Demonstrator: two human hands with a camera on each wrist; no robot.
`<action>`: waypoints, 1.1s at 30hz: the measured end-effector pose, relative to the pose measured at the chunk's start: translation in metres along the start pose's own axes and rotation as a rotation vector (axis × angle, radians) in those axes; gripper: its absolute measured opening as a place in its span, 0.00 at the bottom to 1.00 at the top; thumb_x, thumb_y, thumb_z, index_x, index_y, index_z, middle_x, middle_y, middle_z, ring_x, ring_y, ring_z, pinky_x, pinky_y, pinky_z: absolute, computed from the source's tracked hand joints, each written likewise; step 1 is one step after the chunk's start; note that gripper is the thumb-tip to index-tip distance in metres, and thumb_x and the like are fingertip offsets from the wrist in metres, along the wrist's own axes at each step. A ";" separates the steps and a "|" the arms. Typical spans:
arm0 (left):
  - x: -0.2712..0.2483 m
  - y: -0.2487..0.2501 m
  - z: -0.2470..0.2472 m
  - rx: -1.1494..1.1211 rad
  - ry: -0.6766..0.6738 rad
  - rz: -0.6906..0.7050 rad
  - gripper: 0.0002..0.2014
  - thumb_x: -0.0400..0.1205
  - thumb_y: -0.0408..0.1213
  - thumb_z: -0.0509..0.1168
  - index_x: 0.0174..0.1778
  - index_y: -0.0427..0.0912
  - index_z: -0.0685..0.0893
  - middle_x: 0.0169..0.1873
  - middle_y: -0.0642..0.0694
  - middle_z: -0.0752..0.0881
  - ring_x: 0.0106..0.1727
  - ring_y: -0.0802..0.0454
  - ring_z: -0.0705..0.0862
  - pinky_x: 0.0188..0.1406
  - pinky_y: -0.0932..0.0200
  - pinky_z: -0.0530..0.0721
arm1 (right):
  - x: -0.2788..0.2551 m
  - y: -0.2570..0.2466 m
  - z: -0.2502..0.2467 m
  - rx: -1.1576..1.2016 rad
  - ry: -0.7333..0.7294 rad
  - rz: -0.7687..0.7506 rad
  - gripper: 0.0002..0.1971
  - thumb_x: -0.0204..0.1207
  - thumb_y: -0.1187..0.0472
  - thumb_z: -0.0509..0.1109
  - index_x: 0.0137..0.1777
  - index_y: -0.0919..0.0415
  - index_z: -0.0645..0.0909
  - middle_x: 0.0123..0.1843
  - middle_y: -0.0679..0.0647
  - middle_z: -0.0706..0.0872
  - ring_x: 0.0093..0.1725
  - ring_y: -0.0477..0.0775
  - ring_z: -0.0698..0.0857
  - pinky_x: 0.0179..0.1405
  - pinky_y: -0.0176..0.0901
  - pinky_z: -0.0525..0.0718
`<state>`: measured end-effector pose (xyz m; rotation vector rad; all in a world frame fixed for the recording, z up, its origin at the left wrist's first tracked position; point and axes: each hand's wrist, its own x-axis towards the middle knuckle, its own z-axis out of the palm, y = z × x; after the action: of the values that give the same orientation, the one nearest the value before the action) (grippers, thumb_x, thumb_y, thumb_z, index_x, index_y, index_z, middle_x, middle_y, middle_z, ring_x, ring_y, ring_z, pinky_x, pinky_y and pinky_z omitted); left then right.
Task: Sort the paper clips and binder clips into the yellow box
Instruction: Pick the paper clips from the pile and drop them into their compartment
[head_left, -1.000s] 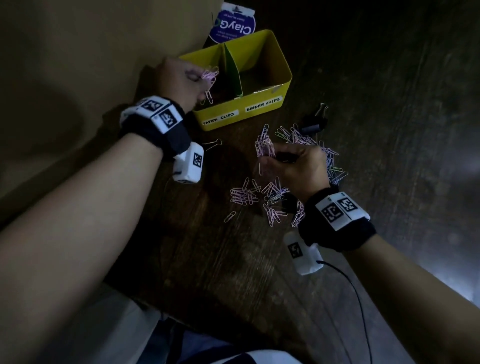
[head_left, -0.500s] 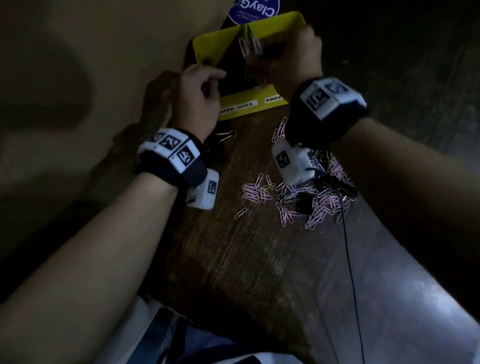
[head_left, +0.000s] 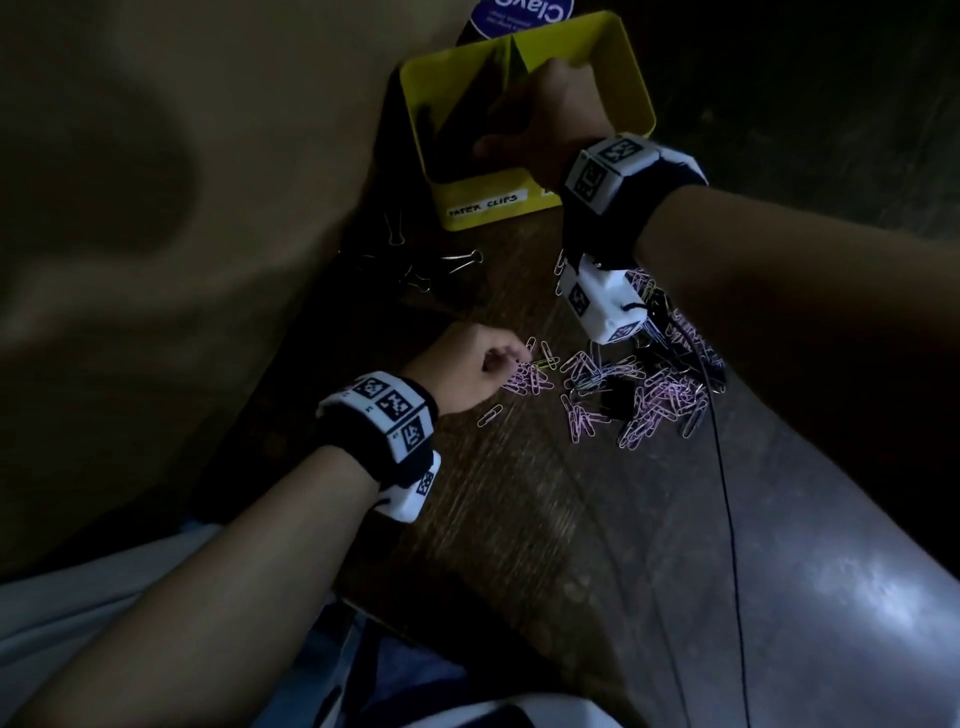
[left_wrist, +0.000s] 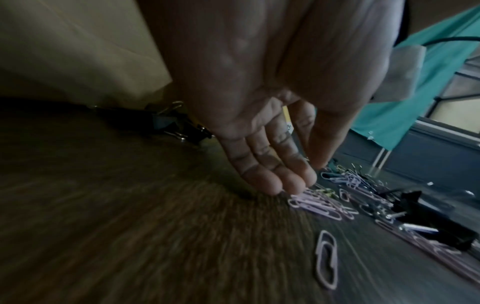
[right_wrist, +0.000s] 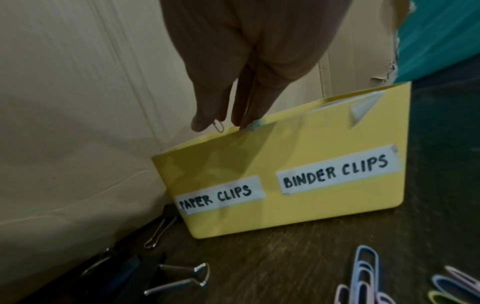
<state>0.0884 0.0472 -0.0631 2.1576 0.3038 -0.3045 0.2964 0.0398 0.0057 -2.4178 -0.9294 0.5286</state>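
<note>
The yellow box (head_left: 488, 208) stands at the far edge of the table, labelled PAPER CLIPS on the left and BINDER CLIPS on the right (right_wrist: 298, 205). My right hand (head_left: 550, 104) hangs over the left compartment, fingers pointing down. A small paper clip (right_wrist: 219, 125) is pinched at its fingertips (right_wrist: 223, 123). A pile of pink paper clips (head_left: 654, 395) lies mid-table, with a black binder clip (head_left: 618, 397) among them. My left hand (head_left: 511, 358) reaches the pile's left edge. Its straight fingers (left_wrist: 283, 181) touch the nearest clips and hold nothing.
More binder clips (head_left: 415, 280) (right_wrist: 179, 275) lie by the beige wall, left of the box. A blue-labelled pack (head_left: 519, 13) stands behind the box. A black cable (head_left: 727, 493) runs from my right wrist across the table. One paper clip (left_wrist: 327, 259) lies apart from the pile.
My left hand left the box and came back down to the pile. My right hand, which carried clips up from the pile, stays over the paper-clip compartment.
</note>
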 end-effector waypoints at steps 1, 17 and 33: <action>-0.001 0.001 0.002 0.013 -0.008 0.013 0.09 0.80 0.31 0.66 0.55 0.42 0.86 0.46 0.53 0.87 0.44 0.65 0.82 0.44 0.76 0.78 | -0.001 0.001 -0.001 0.006 0.005 -0.009 0.19 0.66 0.47 0.78 0.55 0.52 0.85 0.62 0.54 0.83 0.57 0.52 0.84 0.56 0.39 0.83; -0.018 0.013 0.014 0.173 -0.120 -0.129 0.03 0.78 0.32 0.68 0.43 0.40 0.87 0.43 0.48 0.89 0.43 0.57 0.84 0.49 0.60 0.84 | -0.021 -0.009 -0.012 -0.115 -0.029 -0.133 0.21 0.82 0.53 0.61 0.73 0.59 0.72 0.67 0.58 0.81 0.66 0.56 0.79 0.59 0.40 0.75; 0.003 0.045 0.019 0.364 -0.138 -0.215 0.02 0.76 0.40 0.68 0.39 0.48 0.85 0.46 0.47 0.85 0.49 0.50 0.83 0.52 0.57 0.81 | -0.170 0.086 -0.020 -0.314 -0.521 -0.097 0.15 0.69 0.50 0.76 0.55 0.53 0.85 0.55 0.49 0.87 0.52 0.49 0.82 0.53 0.43 0.80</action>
<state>0.1044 0.0070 -0.0403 2.4473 0.4280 -0.6722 0.2332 -0.1408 0.0024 -2.5345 -1.4279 1.0784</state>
